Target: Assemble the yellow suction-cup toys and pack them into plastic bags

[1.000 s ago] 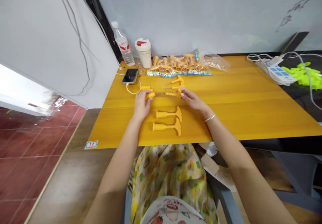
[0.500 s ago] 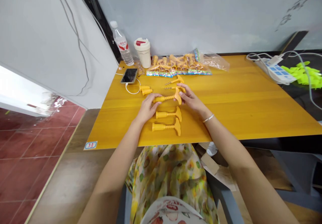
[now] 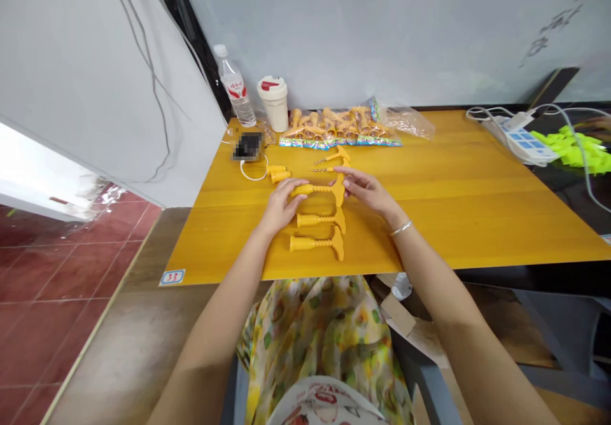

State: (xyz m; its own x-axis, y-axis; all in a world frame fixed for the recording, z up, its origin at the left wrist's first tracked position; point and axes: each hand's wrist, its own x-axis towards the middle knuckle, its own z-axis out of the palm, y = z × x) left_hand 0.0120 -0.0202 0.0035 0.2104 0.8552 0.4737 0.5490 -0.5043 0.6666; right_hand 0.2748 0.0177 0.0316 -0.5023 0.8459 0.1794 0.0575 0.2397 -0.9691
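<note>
Yellow T-handled tools (image 3: 317, 240) block the hands (image 3: 281, 207) (image 3: 365, 193) nearward; the tabletop (image 3: 453, 221) rightward lets them pass.

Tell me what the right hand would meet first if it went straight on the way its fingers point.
The right hand would most likely meet the crossbar of the orange ribbed plastic T-handle under the left hand. Its fingertips look very close, though depth is hard to judge.

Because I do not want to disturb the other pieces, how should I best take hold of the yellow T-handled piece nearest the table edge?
Grip the ribbed shaft of the yellow T-handled piece, coming from the near edge of the wooden table. The piece lies flat and its shaft is slim enough to pinch. Another T-handled piece lies just beyond it, so the near side is safer.
</note>
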